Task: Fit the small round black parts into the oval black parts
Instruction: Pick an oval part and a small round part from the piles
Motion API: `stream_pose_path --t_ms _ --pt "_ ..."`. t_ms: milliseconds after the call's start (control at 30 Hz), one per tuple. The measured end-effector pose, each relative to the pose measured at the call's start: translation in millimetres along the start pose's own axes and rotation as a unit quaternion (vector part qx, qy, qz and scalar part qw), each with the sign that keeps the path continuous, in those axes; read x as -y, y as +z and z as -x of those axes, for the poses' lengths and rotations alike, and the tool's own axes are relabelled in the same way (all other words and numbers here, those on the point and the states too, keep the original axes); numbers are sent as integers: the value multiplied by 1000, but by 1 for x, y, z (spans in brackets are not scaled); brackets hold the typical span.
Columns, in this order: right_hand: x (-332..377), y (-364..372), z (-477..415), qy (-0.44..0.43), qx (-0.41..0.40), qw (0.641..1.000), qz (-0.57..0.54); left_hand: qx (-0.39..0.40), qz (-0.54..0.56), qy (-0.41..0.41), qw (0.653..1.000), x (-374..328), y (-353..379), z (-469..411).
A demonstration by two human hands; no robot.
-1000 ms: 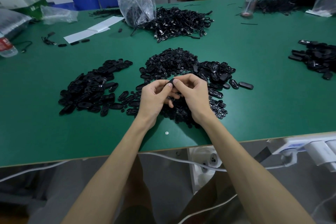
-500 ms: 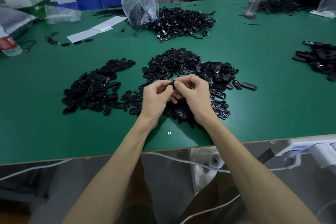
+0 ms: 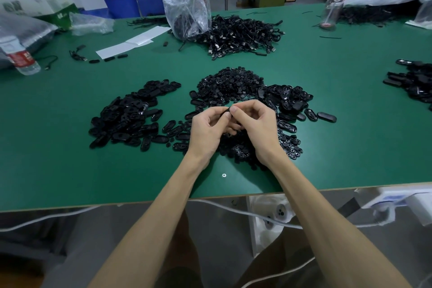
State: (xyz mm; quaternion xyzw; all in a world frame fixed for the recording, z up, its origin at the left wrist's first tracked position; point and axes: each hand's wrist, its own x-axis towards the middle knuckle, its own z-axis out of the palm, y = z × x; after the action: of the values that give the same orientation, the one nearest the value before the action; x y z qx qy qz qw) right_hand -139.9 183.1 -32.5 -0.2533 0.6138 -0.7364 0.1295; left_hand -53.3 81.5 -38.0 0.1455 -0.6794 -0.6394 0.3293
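Observation:
My left hand point(image 3: 207, 132) and my right hand point(image 3: 258, 127) meet above the middle of the green table point(image 3: 70, 170), fingertips together. Between them they pinch one oval black part point(image 3: 226, 110), seen edge-on and mostly hidden by the fingers. A heap of small round black parts point(image 3: 230, 84) lies just beyond the hands, and more of them point(image 3: 238, 147) lie under my wrists. Oval black parts are piled to the left point(image 3: 131, 117) and to the right point(image 3: 287, 98).
A tangle of black cables point(image 3: 243, 35) and a plastic bag point(image 3: 187, 13) sit at the back centre. A water bottle point(image 3: 19, 57) lies far left, another bottle point(image 3: 333, 4) stands far right. More black parts point(image 3: 413, 82) lie at the right edge. A small screw point(image 3: 224, 175) lies near the front edge.
Both hands stay together at the same spot, working the oval part with small finger motions. The view has shifted slightly.

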Motion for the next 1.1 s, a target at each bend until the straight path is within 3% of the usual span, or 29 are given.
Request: stream_pose_path --t_ms 400,533,633,767,833,933,1033,1100 --pt "-2 1 -1 -15 -5 999 41 -19 -5 1 1000 0 0 0" --pt "-4 3 -3 5 -48 997 55 -47 -102 42 993 -2 3 -2" --pt "-3 -3 -7 57 -112 991 -50 -69 -176 63 980 -6 3 -2" --pt "2 -13 -9 103 -190 947 -239 -93 -260 22 961 -10 -16 -7" --pt "5 -14 -7 106 -210 925 -300 -106 -349 11 931 -13 -33 -10" --pt "6 -12 -8 100 -235 902 -348 -126 -507 18 852 -16 -66 -17" --pt "4 -9 -9 98 -239 910 -326 -123 -624 -17 771 -17 -95 -25" --pt "4 -6 -8 99 -226 928 -278 -102 -668 -58 735 -15 -106 -28"
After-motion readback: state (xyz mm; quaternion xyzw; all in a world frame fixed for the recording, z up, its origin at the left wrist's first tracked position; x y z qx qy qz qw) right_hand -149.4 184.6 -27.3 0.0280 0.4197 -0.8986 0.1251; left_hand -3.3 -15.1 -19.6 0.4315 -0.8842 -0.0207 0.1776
